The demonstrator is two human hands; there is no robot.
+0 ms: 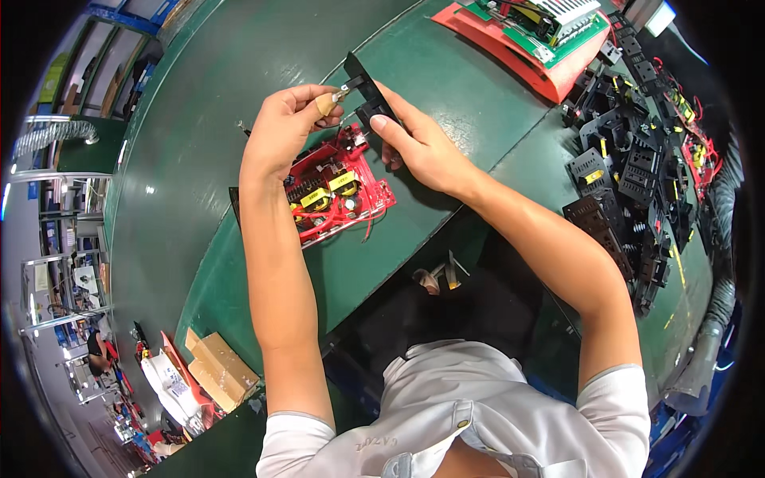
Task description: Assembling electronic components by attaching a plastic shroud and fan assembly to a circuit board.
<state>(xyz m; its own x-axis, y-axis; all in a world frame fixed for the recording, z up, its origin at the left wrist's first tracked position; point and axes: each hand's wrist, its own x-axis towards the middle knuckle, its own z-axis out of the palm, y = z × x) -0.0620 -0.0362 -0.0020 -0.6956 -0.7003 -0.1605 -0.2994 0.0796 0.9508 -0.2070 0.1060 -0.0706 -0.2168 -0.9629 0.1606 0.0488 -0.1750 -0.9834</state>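
Observation:
My right hand (pixel 422 147) grips a narrow black panel (pixel 362 80) with black block-shaped parts on its face, held tilted above the bench. My left hand (pixel 279 131) is closed in a pinch, with a tan covering on a fingertip. At that fingertip a small shiny metal piece (pixel 343 92) meets the panel's side; its exact kind is too small to tell. Below both hands lies a red circuit board (pixel 374 199) with yellow-wrapped transformers (pixel 344 184), red wires and black parts. My left wrist and forearm hide part of the board's left side.
The green bench (pixel 422 64) spreads under my hands. A red tray (pixel 510 52) with a green circuit board (pixel 578 44) stands at far right. Black plastic panels (pixel 637 171) are heaped on the right. A cardboard box (pixel 219 370) sits at lower left, beside a grey duct (pixel 56 137) farther off.

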